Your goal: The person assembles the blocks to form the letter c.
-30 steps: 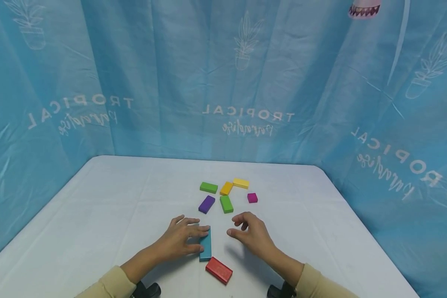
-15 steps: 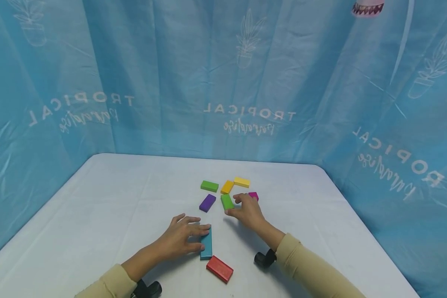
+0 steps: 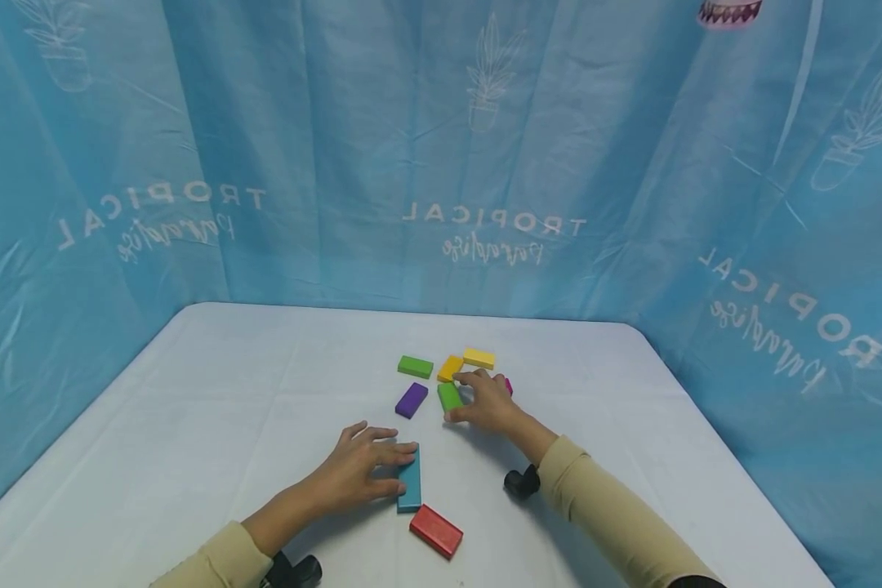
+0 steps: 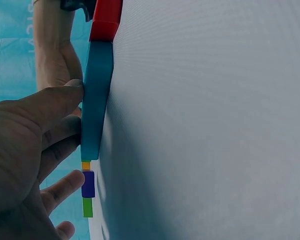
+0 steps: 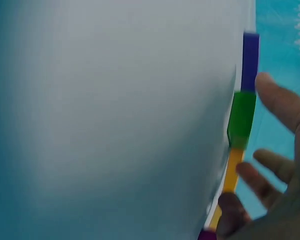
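My left hand (image 3: 360, 469) rests its thumb and fingertips on a long teal block (image 3: 410, 486), seen from the side in the left wrist view with the fingers along its top. Touching or close to the near end of that block lies a red block (image 3: 437, 531). Farther out, my right hand (image 3: 488, 404) hovers low over a green block (image 3: 449, 397), thumb by its near end and fingers spread past its far end. In the right wrist view the thumb stands apart from the fingers (image 5: 257, 182), with the green block (image 5: 242, 117) beside them.
Around the right hand lie a purple block (image 3: 412, 400), a second green block (image 3: 415, 367), an orange block (image 3: 451, 367) and a yellow block (image 3: 479, 358). A magenta block (image 3: 509, 386) is mostly hidden behind the hand. Blue curtains (image 3: 367, 163) surround the white table (image 3: 265, 367).
My right hand has moved forward from beside the teal block to the green block and lowered over it, covering most of the magenta block. The left hand has stayed on the teal block.
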### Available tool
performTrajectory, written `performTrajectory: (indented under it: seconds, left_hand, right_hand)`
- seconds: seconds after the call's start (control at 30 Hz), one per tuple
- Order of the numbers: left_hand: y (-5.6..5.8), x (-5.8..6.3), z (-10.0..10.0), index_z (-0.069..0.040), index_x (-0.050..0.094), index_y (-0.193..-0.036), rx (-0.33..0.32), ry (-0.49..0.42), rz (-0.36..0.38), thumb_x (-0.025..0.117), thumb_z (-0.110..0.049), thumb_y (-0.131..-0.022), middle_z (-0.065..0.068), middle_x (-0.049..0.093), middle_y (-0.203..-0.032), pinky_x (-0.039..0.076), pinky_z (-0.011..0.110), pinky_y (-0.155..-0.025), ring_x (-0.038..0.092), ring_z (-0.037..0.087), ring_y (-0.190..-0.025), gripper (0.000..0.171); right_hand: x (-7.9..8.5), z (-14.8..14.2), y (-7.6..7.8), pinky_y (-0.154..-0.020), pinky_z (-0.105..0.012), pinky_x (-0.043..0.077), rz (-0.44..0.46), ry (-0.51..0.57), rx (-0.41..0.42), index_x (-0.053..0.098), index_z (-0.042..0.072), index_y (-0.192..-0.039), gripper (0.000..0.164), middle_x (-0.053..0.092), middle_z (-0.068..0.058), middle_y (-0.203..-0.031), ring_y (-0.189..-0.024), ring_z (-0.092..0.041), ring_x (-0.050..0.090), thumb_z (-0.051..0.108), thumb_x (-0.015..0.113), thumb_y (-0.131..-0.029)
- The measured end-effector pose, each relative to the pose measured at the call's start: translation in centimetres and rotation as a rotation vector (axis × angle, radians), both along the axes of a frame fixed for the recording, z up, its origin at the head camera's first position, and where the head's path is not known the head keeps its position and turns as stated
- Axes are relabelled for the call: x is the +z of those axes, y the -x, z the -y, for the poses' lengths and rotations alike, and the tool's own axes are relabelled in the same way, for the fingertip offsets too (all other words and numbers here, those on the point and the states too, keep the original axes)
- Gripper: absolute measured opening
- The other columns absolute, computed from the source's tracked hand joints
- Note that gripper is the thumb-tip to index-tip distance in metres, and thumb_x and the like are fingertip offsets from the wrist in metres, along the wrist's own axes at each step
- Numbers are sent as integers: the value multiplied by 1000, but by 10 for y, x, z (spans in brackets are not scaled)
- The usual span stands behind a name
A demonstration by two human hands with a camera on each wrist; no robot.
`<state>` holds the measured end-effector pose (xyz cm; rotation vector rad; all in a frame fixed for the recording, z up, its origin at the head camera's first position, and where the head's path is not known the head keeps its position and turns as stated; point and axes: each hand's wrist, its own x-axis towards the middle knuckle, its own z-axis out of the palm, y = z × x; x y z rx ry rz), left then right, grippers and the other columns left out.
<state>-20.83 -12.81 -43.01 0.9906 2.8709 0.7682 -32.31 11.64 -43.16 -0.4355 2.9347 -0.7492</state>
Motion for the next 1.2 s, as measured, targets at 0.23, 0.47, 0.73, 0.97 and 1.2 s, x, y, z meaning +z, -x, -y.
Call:
performTrajectory:
  seconds: [0.23,0.47,0.73,0.97,1.2]
  left_hand:
    - [2,-1,1,-12,67,-123,-1,3,1,75,-35,-82,-4,60,-130,18,64,-104,45,29,-126,47]
    - [2,1,0,-11,67,-123,-9,-7,-13,75,-34,-83,-4,60,-130,18,64,-104,45,29,-126,47]
    - [1,1,0,-11,67,-124,-7,6,-8,75,-33,-83,-4,60,-131,18,64,-104,45,29,-126,47]
    - [1,1,0,-10,67,-124,-8,1,-17,75,-33,-84,-4,60,-130,17,64,-104,46,29,-126,47]
    - [0,1,0,-10,67,-124,-6,-3,-3,74,-33,-84,-4,60,-131,16,65,-105,46,29,-126,47]
  right_hand:
    - [5,-7,11,-94,-49,41,143,127,56,54,24,-138,64,46,-3,-142,-116,-29,39,31,80,-79]
    - [7,-14,18,-95,-50,41,177,154,133,54,25,-138,62,49,1,-140,-119,-31,42,29,78,-81]
    - [4,-21,19,-95,-47,42,204,203,185,53,22,-138,62,57,2,-129,-117,-28,44,29,77,-82]
    - [2,-28,19,-79,-36,46,211,243,266,54,15,-137,57,60,1,-115,-98,-22,48,16,73,-84]
    - [-2,-30,20,-67,-30,45,191,226,357,58,12,-134,53,60,3,-104,-83,-19,49,12,74,-83]
